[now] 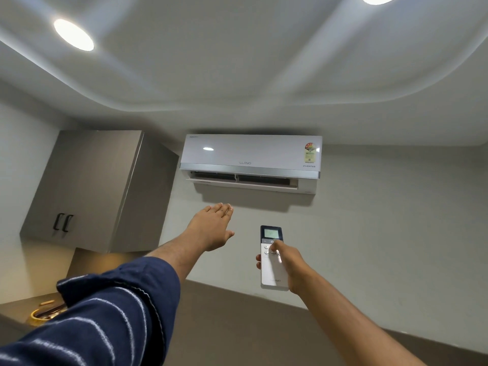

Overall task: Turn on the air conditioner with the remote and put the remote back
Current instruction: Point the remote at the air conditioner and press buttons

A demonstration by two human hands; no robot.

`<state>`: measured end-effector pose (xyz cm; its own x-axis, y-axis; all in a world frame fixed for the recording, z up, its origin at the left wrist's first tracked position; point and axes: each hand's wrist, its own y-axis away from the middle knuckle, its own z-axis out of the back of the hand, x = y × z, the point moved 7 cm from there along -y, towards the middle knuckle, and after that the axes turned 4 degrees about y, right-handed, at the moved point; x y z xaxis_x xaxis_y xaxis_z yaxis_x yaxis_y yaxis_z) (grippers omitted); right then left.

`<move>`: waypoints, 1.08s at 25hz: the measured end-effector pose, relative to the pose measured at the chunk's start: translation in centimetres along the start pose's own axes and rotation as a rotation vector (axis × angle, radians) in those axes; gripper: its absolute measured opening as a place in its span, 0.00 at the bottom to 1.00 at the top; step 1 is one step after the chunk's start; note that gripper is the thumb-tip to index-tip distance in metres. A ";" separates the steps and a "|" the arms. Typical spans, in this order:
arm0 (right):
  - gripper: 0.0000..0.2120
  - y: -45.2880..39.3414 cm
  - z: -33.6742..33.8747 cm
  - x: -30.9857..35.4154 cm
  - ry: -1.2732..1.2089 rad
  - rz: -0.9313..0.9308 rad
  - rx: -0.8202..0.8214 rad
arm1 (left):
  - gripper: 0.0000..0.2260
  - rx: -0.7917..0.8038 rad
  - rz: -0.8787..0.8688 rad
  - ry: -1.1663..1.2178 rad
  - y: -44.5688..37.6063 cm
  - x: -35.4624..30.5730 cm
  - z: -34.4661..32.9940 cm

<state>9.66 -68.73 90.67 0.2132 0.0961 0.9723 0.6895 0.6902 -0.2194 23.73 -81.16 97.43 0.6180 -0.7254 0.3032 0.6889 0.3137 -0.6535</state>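
Observation:
A white wall-mounted air conditioner (250, 154) hangs high on the wall ahead, and its lower flap stands partly open. My right hand (287, 262) holds a white remote (272, 270) upright below the unit, with the thumb on a button just under the lit display. My left hand (214, 225) is stretched up toward the unit's underside, palm flat, fingers together, holding nothing. The left forearm wears a dark blue striped sleeve.
A grey wall cabinet (92, 191) with two black handles hangs left of the unit. Below it, a counter (18, 307) carries a yellow bowl (39, 314). Two round ceiling lights (74, 35) glow overhead.

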 end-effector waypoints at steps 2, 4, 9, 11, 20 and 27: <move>0.10 0.1 -0.2 0.1 -0.030 -0.012 -0.002 | 0.30 0.004 0.004 0.005 0.1 0.2 -0.1; 0.10 0.2 -0.4 0.1 -0.050 -0.015 -0.003 | 0.30 0.009 0.004 0.008 0.2 0.2 -0.1; 0.11 0.3 -0.8 0.0 -0.053 -0.019 0.007 | 0.31 0.006 0.014 0.022 0.5 0.2 0.1; 0.10 0.4 -0.8 0.0 -0.061 -0.020 0.004 | 0.31 0.001 0.012 0.028 0.5 0.2 0.3; 0.08 0.6 -1.0 0.0 -0.033 0.007 0.037 | 0.30 0.011 -0.001 0.018 0.7 -0.3 0.7; 0.13 0.3 -1.5 0.5 0.017 0.044 0.033 | 0.30 0.013 -0.008 0.010 0.8 0.0 0.6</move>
<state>10.98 -69.60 90.93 0.2545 0.1152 0.9602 0.6559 0.7091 -0.2589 24.48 -80.51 97.38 0.6089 -0.7339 0.3011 0.6986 0.3164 -0.6418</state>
